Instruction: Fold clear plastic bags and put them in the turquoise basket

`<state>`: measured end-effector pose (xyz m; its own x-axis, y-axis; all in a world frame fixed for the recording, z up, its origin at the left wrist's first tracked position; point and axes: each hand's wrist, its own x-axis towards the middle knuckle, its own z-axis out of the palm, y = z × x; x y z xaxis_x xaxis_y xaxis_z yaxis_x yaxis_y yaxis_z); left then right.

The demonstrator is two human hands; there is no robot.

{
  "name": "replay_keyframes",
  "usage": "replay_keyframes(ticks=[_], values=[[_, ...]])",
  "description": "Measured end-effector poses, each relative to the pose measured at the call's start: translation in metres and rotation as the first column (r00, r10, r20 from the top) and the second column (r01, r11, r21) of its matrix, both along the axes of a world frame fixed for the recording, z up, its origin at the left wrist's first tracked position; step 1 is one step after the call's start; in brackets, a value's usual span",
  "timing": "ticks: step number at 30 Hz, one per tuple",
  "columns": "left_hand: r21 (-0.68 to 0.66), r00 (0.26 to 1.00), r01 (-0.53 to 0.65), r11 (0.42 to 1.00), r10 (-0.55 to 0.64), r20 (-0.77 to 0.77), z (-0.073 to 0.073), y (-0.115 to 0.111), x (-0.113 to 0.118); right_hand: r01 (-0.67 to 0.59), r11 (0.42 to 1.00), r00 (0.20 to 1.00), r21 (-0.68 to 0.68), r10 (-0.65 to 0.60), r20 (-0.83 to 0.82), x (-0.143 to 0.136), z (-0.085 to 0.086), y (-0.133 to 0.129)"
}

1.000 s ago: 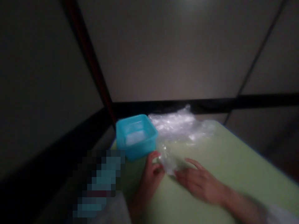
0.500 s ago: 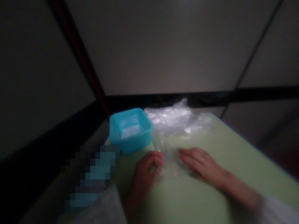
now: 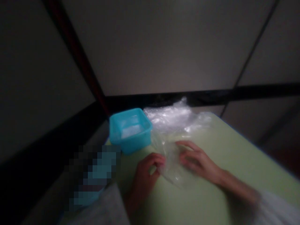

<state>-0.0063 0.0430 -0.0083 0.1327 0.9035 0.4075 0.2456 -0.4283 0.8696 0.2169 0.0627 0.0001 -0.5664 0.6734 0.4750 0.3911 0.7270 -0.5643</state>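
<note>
A clear plastic bag [image 3: 174,165] lies over the pale green table [image 3: 178,206] between my hands. My left hand [image 3: 150,167] pinches its left edge between thumb and fingers. On the bag's right side is my right hand [image 3: 199,161], with its index finger stretched out and apart from the other, blurred fingers. Behind the hands, a pile of crumpled clear plastic [image 3: 173,117] rests at the table's far edge. A turquoise basket [image 3: 131,143] stands left of the pile, with something pale and flat [image 3: 132,130] inside it.
A dark grey panelled wall [image 3: 164,56] with a black band rises behind the table. At the lower left is a blurred-out, pixelated patch [image 3: 100,172] beside my grey sleeve [image 3: 105,209]. The table's right edge runs diagonally toward the lower right.
My right index finger has lifted and spread from the other fingers. The clear bag between my hands now looks wider and reaches lower. My left hand has barely moved.
</note>
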Motion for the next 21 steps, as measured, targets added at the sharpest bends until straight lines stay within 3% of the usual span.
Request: replay_keyframes(ticks=[3, 6, 12, 17, 19, 21], values=[[-0.039, 0.994, -0.106, 0.994, 0.105, -0.025, -0.004, 0.002, -0.002, 0.002, 0.996, 0.982, -0.092, -0.019, -0.185, 0.002, 0.004, 0.002], [-0.108, 0.982, -0.183, 0.977, 0.187, 0.027, -0.010, 0.004, -0.003, 0.036, 0.963, 0.945, -0.269, -0.120, -0.303, 0.001, 0.010, 0.000], [-0.367, 0.940, 0.070, 0.928, 0.062, 0.336, -0.011, 0.002, 0.001, -0.017, 0.801, 0.838, -0.599, -0.315, -0.445, -0.008, 0.011, -0.007], [-0.466, 0.769, 0.307, 0.830, 0.072, 0.635, -0.004, 0.002, 0.006, -0.078, 0.701, 0.833, -0.709, -0.344, -0.433, -0.010, 0.007, -0.009], [-0.522, 0.745, 0.350, 0.778, 0.106, 0.658, -0.003, 0.002, 0.004, -0.115, 0.663, 0.823, -0.740, -0.353, -0.445, -0.010, 0.006, -0.009], [-0.557, 0.775, 0.315, 0.769, 0.131, 0.619, -0.005, 0.000, -0.001, -0.131, 0.631, 0.810, -0.765, -0.377, -0.450, -0.010, 0.004, -0.006]])
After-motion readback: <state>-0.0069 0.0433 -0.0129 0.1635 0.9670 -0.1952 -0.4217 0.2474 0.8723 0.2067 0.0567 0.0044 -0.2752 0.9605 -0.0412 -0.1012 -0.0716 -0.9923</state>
